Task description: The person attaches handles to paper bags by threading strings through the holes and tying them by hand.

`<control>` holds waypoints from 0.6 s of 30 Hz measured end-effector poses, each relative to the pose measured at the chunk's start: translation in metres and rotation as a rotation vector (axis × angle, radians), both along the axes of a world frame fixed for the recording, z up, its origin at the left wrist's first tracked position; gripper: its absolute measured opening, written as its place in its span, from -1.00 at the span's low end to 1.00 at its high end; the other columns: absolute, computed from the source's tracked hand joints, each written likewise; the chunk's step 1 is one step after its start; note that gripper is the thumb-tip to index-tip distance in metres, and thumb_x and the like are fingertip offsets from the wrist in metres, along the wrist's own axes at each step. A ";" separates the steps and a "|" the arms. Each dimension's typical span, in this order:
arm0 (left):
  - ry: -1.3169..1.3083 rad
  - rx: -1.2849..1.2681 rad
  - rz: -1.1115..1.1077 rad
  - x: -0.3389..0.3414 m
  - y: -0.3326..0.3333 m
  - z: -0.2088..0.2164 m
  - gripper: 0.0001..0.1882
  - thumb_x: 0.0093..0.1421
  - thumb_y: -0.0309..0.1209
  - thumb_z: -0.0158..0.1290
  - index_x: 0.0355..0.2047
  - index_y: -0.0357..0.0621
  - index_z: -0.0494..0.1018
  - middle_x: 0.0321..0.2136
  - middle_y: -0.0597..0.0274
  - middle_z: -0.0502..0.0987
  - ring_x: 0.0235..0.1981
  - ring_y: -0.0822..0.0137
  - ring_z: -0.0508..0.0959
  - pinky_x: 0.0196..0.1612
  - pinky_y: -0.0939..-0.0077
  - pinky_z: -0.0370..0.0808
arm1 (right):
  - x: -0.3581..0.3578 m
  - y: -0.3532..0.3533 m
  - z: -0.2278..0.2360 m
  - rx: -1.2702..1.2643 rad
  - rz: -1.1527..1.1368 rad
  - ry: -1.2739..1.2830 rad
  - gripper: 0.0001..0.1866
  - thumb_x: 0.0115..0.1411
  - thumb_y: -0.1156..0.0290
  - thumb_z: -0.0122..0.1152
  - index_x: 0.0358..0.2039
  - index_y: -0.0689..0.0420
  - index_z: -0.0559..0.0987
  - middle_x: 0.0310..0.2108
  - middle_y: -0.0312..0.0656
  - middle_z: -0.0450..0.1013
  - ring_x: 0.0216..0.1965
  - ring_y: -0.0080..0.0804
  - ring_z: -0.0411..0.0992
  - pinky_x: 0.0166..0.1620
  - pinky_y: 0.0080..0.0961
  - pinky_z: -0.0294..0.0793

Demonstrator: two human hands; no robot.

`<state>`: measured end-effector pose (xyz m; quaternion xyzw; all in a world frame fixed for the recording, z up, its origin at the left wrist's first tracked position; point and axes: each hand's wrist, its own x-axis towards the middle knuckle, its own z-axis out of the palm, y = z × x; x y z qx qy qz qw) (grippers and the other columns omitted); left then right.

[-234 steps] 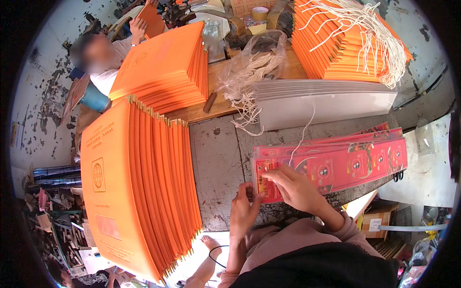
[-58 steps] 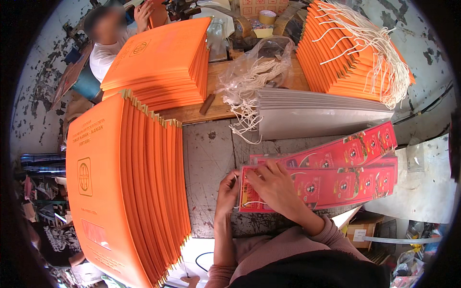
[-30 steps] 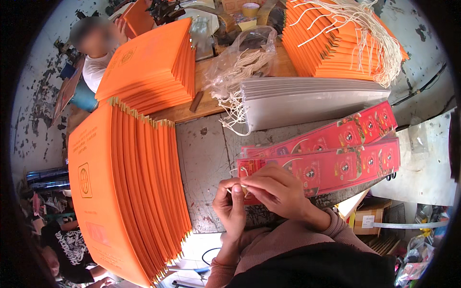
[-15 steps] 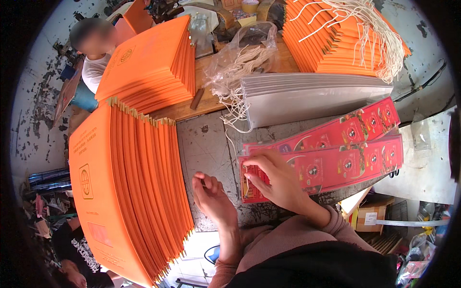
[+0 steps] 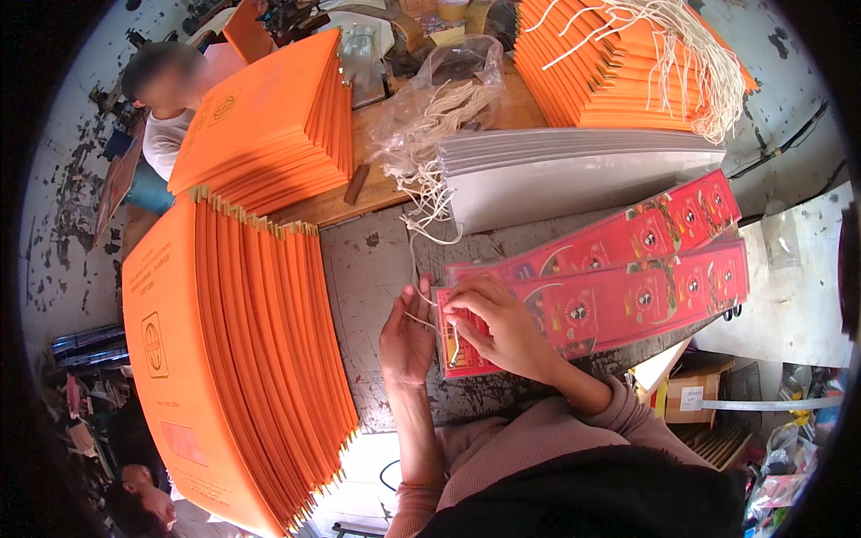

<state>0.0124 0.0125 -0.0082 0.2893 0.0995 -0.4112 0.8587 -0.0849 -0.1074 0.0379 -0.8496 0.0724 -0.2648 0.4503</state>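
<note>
Grey and scuffed, the bench [image 5: 369, 278] is stretching before us. Nearest, the left hand [image 5: 408, 345] is hovering loosely spread, white cord [image 5: 455, 344] crossing its fingers, while the right hand [image 5: 489, 318] is pinching that cord at the left end of a red printed strip [image 5: 605, 303] lying there. Orange folders [image 5: 238, 359] are towering at left; past the strip, grey sheets [image 5: 574, 184] are lying stacked.

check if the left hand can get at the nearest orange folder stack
Probably yes: the left hand is right of the nearest orange folder stack, with only grey tabletop showing between, though a white cord runs by that hand.
</note>
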 end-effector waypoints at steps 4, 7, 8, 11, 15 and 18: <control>-0.109 0.064 0.228 0.003 -0.002 0.008 -0.72 0.25 -0.34 -0.24 -0.29 -0.33 0.35 -0.13 0.02 0.37 -0.05 0.22 0.35 0.05 0.30 0.24 | -0.004 -0.001 -0.002 0.035 0.005 0.014 -0.86 -0.01 0.54 0.14 -0.39 0.22 0.44 -0.33 -0.13 0.38 -0.24 -0.19 0.36 -0.20 -0.41 0.36; -0.682 0.114 0.150 -0.014 -0.007 0.034 -0.72 0.25 -0.36 -0.22 -0.30 -0.32 0.41 -0.19 0.07 0.42 -0.08 0.23 0.38 0.03 0.36 0.26 | -0.008 -0.004 -0.001 0.084 -0.033 0.059 -0.85 0.00 0.55 0.14 -0.36 0.24 0.45 -0.33 -0.15 0.40 -0.24 -0.26 0.38 -0.20 -0.43 0.37; -0.685 0.113 0.142 -0.020 -0.009 0.043 -0.72 0.25 -0.36 -0.22 -0.30 -0.32 0.41 -0.19 0.07 0.42 -0.08 0.23 0.38 0.03 0.36 0.26 | -0.010 -0.005 0.005 0.226 -0.030 0.103 -0.83 0.02 0.55 0.12 -0.33 0.24 0.46 -0.32 -0.15 0.40 -0.24 -0.29 0.38 -0.19 -0.45 0.36; -1.190 0.381 -0.026 -0.034 -0.009 0.064 -0.71 0.25 -0.36 -0.23 -0.35 -0.31 0.45 -0.26 0.07 0.46 -0.15 0.26 0.43 -0.04 0.40 0.30 | -0.010 -0.009 0.022 0.327 -0.040 0.012 -0.80 0.05 0.51 0.09 -0.26 0.23 0.46 -0.31 -0.11 0.38 -0.23 -0.28 0.37 -0.17 -0.47 0.34; -1.231 0.385 0.022 -0.037 -0.008 0.072 -0.70 0.25 -0.36 -0.24 -0.36 -0.27 0.47 -0.28 0.08 0.47 -0.22 0.29 0.46 -0.13 0.45 0.35 | -0.014 -0.009 0.032 0.252 -0.003 -0.199 -0.75 0.08 0.47 0.06 -0.19 0.18 0.48 -0.28 -0.10 0.33 -0.25 -0.28 0.36 -0.17 -0.49 0.32; -1.279 0.476 -0.177 -0.039 -0.005 0.079 -0.71 0.25 -0.38 -0.23 -0.36 -0.29 0.46 -0.30 0.08 0.48 -0.26 0.30 0.48 -0.15 0.47 0.36 | -0.021 -0.012 0.034 0.300 0.029 -0.199 -0.76 0.09 0.48 0.05 -0.20 0.15 0.50 -0.27 -0.12 0.33 -0.25 -0.31 0.35 -0.20 -0.49 0.32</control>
